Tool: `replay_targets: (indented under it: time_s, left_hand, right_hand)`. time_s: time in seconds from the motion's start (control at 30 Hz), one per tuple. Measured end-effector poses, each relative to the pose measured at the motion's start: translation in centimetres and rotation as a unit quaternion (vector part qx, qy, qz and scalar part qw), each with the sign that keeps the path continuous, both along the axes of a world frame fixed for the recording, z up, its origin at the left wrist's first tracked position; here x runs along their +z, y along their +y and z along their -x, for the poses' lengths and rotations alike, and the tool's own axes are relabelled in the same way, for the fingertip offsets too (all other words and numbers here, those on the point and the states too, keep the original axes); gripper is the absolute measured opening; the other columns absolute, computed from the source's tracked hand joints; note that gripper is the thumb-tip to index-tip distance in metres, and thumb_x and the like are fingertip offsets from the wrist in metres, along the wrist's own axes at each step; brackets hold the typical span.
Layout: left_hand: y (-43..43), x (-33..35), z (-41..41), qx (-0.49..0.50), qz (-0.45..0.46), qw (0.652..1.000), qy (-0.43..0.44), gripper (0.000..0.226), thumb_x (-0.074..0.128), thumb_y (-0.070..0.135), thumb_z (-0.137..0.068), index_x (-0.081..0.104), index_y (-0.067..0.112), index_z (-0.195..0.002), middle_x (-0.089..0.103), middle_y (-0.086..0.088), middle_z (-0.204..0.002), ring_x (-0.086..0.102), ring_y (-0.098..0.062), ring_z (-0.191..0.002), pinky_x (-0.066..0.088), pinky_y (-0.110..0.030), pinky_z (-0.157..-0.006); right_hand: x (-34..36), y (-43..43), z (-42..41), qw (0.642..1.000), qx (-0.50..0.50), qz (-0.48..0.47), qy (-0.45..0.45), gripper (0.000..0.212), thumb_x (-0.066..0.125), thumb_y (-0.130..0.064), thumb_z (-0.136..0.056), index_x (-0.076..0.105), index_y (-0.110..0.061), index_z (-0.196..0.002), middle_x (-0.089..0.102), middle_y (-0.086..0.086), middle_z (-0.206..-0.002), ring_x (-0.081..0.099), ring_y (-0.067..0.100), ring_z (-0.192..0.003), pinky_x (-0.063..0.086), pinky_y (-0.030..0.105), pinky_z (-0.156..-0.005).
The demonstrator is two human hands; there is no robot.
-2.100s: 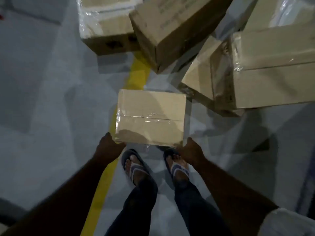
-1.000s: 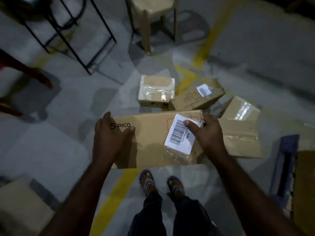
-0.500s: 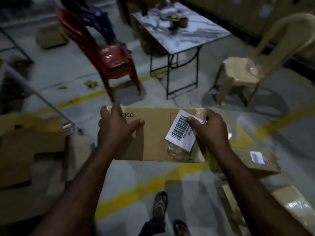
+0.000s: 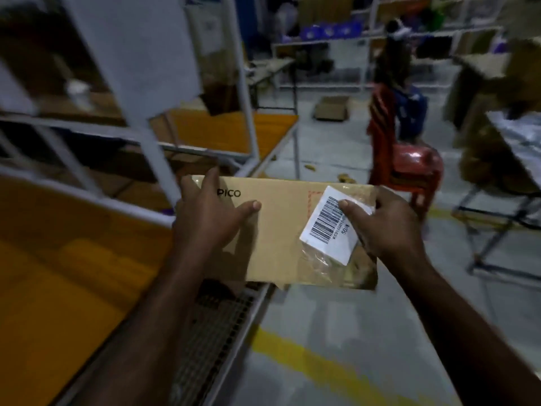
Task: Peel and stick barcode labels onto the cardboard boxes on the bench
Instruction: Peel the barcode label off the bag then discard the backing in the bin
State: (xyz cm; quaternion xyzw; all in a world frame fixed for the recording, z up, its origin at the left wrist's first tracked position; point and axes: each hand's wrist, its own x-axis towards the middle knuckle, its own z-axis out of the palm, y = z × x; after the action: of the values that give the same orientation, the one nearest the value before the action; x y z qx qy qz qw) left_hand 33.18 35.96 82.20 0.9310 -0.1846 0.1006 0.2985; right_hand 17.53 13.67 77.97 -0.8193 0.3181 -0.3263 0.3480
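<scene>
Head view shows a box (image 4: 278, 238) held flat in the air by 2 hands, above the floor (image 4: 366, 332) and just beside the edge of a metal rack (image 4: 152, 159) on the left. Its brown upper face is printed "PICO" near the left end. The left hand (image 4: 207, 218) grips that end: its fingers (image 4: 211, 178) curl over the far edge and the thumb lies along the upper face. The right hand (image 4: 389, 227) grips the right end, its thumb pressed on a white barcode label (image 4: 325, 230). That label sits tilted on the right part of the upper face, partly over a patch of crinkled clear film; whether it is fully stuck down cannot be told. A yellow line (image 4: 307, 361) crosses the floor below the box. Beyond the box stands a red chair (image 4: 409, 162), and a blurred person (image 4: 407, 109) sits behind it. A tabletop (image 4: 515, 136) shows at the right edge, what lies on it too blurred to tell.
</scene>
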Motion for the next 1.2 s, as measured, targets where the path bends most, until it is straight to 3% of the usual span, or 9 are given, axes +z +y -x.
replay_targets:
  time_s: [0.23, 0.43, 0.6, 0.73, 0.8, 0.93, 1.03, 1.1, 1.2]
  left_hand:
    - [18.0, 4.1, -4.6, 0.171, 0.032, 0.984, -0.048, 0.094, 0.07, 0.073, -0.062, 0.035, 0.039, -0.142, 0.027, -0.004, -0.147, 0.044, -0.038, -0.128, 0.051, -0.057, -0.092]
    - [30.4, 5.3, -5.7, 0.278, 0.015, 0.957, -0.082, 0.086, 0.068, 0.07, -0.07, 0.039, 0.036, -0.144, 0.034, -0.006, -0.146, 0.042, -0.037, -0.131, 0.045, -0.053, -0.1]
    - [37.8, 5.0, -6.6, 0.356, 0.011, 0.931, -0.083, 0.084, 0.066, 0.074, -0.07, 0.038, 0.039, -0.142, 0.03, -0.002, -0.15, 0.04, -0.038, -0.132, 0.042, -0.058, -0.102]
    - [40.5, 3.5, -8.7, 0.4, 0.038, 0.912, -0.077, 0.086, 0.066, 0.073, -0.069, 0.036, 0.039, -0.142, 0.027, -0.002, -0.152, 0.039, -0.039, -0.133, 0.041, -0.062, -0.102]
    - [40.6, 2.8, -10.0, 0.42, 0.053, 0.903, -0.067, 0.085, 0.068, 0.069, -0.072, 0.035, 0.038, -0.144, 0.027, -0.001, -0.148, 0.039, -0.039, -0.131, 0.043, -0.061, -0.1]
    - [40.2, 1.5, -13.1, 0.438, 0.063, 0.897, -0.006, 0.085, 0.067, 0.065, -0.076, 0.029, 0.037, -0.147, 0.023, -0.003, -0.149, 0.04, -0.04, -0.13, 0.046, -0.057, -0.098]
    - [40.3, 0.7, -14.9, 0.445, 0.075, 0.89, 0.061, 0.085, 0.067, 0.06, -0.081, 0.024, 0.038, -0.151, 0.016, -0.003, -0.156, 0.036, -0.038, -0.135, 0.046, -0.055, -0.1]
    - [40.0, 0.9, -16.3, 0.472, 0.042, 0.878, 0.068, 0.083, 0.063, 0.063, -0.082, 0.023, 0.039, -0.151, 0.014, -0.004, -0.158, 0.031, -0.037, -0.139, 0.042, -0.059, -0.103]
    - [37.9, 1.9, -19.5, 0.483, -0.102, 0.869, 0.017, 0.075, 0.052, 0.07, -0.084, 0.028, 0.038, -0.148, 0.013, -0.004, -0.162, 0.013, -0.034, -0.148, 0.019, -0.066, -0.115]
  right_hand:
    - [4.3, 14.7, -12.5, 0.988, 0.147, 0.014, -0.049, 0.043, 0.07, -0.055, -0.079, 0.069, -0.018, -0.102, 0.073, 0.004, -0.097, 0.068, 0.025, -0.089, 0.055, 0.038, -0.076]
    - [5.3, 26.7, -19.7, 0.966, 0.251, 0.012, -0.063, 0.04, 0.069, -0.054, -0.081, 0.07, -0.021, -0.103, 0.073, -0.001, -0.096, 0.068, 0.021, -0.086, 0.056, 0.038, -0.072]
    - [5.1, 34.2, -24.6, 0.941, 0.334, -0.015, -0.05, 0.04, 0.071, -0.052, -0.082, 0.072, -0.02, -0.105, 0.074, -0.003, -0.095, 0.068, 0.016, -0.086, 0.05, 0.028, -0.069]
    - [4.9, 38.1, -29.8, 0.928, 0.366, -0.026, -0.059, 0.069, 0.057, -0.075, -0.067, 0.067, -0.021, -0.109, 0.072, -0.002, -0.099, 0.07, 0.016, -0.088, 0.06, 0.041, -0.074]
    - [5.1, 39.2, -33.0, 0.923, 0.377, -0.029, -0.065, 0.072, 0.052, -0.078, -0.065, 0.065, -0.024, -0.11, 0.071, -0.003, -0.1, 0.07, 0.016, -0.088, 0.06, 0.043, -0.073]
    - [5.7, 40.6, -38.8, 0.912, 0.403, -0.057, -0.051, 0.047, 0.068, -0.057, -0.076, 0.062, -0.026, -0.111, 0.069, -0.007, -0.098, 0.068, 0.011, -0.085, 0.06, 0.039, -0.07]
    - [4.0, 41.2, -42.0, 0.9, 0.433, -0.042, -0.013, 0.033, 0.067, -0.044, -0.087, 0.057, -0.029, -0.115, 0.067, -0.007, -0.103, 0.065, 0.005, -0.085, 0.053, 0.023, -0.059]
    - [2.5, 41.4, -43.6, 0.898, 0.439, -0.019, 0.003, 0.036, 0.058, -0.05, -0.091, 0.052, -0.031, -0.121, 0.066, -0.005, -0.109, 0.067, 0.008, -0.091, 0.057, 0.026, -0.066]
    - [1.3, 41.2, -45.7, 0.894, 0.449, -0.007, 0.014, 0.042, 0.048, -0.053, -0.095, 0.046, -0.033, -0.132, 0.067, -0.004, -0.116, 0.068, 0.012, -0.098, 0.062, 0.035, -0.074]
